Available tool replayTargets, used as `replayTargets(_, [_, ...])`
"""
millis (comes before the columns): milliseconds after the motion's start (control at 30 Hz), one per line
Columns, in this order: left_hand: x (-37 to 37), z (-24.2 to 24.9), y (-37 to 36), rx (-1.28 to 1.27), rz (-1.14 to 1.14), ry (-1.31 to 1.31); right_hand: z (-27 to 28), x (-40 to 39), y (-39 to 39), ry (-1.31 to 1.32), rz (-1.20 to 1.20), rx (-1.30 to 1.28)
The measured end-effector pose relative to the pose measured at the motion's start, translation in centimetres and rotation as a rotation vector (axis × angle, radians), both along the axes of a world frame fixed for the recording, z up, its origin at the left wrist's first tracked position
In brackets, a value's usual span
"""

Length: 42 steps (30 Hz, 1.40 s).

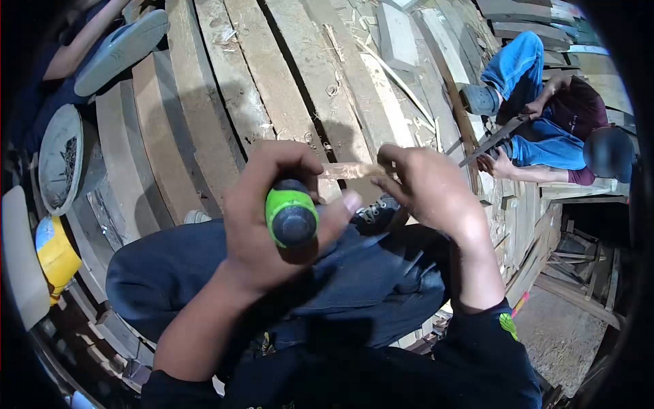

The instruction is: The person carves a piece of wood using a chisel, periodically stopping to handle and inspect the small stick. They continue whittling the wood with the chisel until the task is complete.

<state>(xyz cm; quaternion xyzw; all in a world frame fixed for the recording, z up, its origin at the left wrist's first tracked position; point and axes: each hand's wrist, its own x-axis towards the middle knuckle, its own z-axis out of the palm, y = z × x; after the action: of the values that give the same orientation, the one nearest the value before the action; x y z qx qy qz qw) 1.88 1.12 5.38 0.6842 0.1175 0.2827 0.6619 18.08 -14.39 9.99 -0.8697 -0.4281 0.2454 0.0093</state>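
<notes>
My left hand [262,198] is wrapped round a tool with a green and black handle [293,217], its butt end facing up at me. The working end is hidden below the hand. Between my two hands lies a short, light strip of wood [351,170], with its left end by the fingers of my left hand. My right hand [436,187] has its fingers closed on the strip's other end. Both hands are above my lap, over dark trousers [327,293] and a dark laced shoe [378,213].
Rough wooden planks [272,68] with gaps and shavings form the floor. At the right, a seated person [565,129] holds a long, thin piece [494,141]. Left are a bucket of nail-like bits [46,160], a yellow object [58,255] and another person's shoe [122,54].
</notes>
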Motion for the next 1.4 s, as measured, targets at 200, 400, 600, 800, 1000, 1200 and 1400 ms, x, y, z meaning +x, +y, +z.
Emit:
replayTargets(200, [0.6, -3.8, 0.2, 0.299, 0.014, 0.236, 1.0, -0.3, 0.8, 0.064, -0.037, 0.329])
replayTargets(400, [0.9, -4.4, -1.2, 0.439, -0.049, 0.201, 1.5, -1.6, 1.0, 0.093, 0.219, 0.504])
replayTargets(600, [1.0, -5.1, -1.7, 0.261, 0.058, 0.106, 3.1, -4.4, 0.5, 0.525, 0.114, 1.086])
replayTargets(800, [1.0, -5.0, -2.0, 0.085, 0.109, 0.245, 3.0, -7.9, 1.1, 1.644, -0.061, 1.4])
replayTargets(1000, [0.9, -5.0, -2.0, 0.202, 0.03, 0.237, 3.8, -7.9, -1.2, 1.869, -0.043, 1.4])
replayTargets(1200, [0.9, -5.1, -2.2, 0.256, 0.034, 0.212, 7.5, -7.3, -2.0, 1.488, -0.072, 1.682])
replayTargets(1400, [0.9, -5.3, -2.4, 0.218, 0.005, 0.21, 9.5, -10.1, -3.9, 1.218, -0.544, 1.609])
